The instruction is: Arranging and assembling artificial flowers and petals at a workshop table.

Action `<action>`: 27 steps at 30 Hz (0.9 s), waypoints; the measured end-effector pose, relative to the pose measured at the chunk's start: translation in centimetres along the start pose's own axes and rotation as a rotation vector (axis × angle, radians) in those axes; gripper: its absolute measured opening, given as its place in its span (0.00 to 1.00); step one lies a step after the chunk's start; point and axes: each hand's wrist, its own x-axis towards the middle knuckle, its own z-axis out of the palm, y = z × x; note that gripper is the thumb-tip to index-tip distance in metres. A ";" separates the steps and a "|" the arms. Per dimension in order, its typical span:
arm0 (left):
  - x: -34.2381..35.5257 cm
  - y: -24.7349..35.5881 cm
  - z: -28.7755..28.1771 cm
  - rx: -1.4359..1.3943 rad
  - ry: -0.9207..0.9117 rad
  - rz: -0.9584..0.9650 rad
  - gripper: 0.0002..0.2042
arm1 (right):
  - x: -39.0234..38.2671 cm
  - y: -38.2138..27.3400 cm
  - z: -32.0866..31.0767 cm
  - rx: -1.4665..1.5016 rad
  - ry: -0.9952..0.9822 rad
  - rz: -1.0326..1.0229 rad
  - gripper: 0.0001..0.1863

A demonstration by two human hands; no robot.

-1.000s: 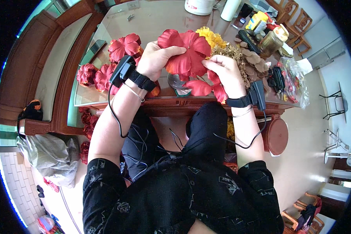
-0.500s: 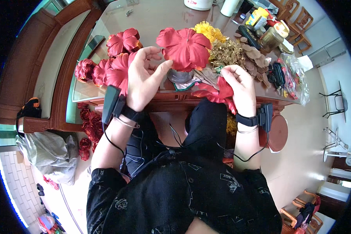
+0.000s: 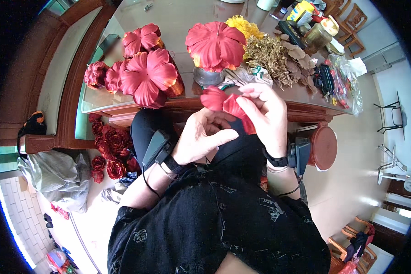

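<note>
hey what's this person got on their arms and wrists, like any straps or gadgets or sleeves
Both forearms are bare; a black patterned top has short sleeves. The left hand has a black wrist strap carrying a dark boxy device with a thin black cable. The right hand has a black wristband with a similar device and cable.

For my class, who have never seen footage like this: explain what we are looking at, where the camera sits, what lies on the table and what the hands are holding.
There is no machine here, only a person working with bare hands. The round, bent picture comes from a wide camera worn on the person's head, looking down at their lap and a wooden table. Each wrist carries a dark strapped-on device with a cable. The left hand and right hand meet above the lap and together hold red fabric petals. On the table lie finished red flowers, one big red flower on a grey stand, yellow flowers, dried golden sprigs and a jar. More red flowers lie on the floor.
</note>
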 end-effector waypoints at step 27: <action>-1.0 -0.7 -0.9 -0.440 0.130 0.054 0.08 | 5.7 -1.2 -0.3 -0.814 0.099 -0.686 0.25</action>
